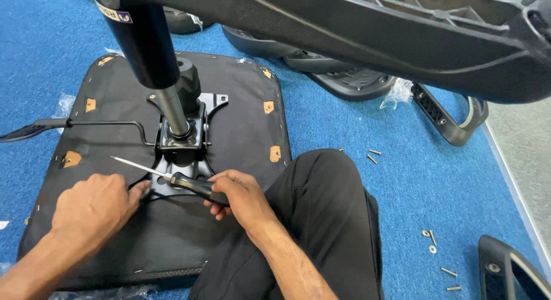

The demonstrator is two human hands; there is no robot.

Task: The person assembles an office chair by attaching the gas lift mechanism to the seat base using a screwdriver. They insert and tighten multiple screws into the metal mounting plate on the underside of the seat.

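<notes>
Gripping a screwdriver [172, 178], the right hand [238, 192] works beside the left hand [94, 205] (clenched, pressing the seat base [241, 128]).

I see a black-handled screwdriver [172, 176] lying nearly level across the black metal mechanism plate [182, 140] on the upturned seat base [241, 128].

My 2 forearms are bare, no sleeves, no watch, no rings on left hand [92, 205] or right hand [238, 192]. Black trousers [321, 219], plain fabric.
</notes>
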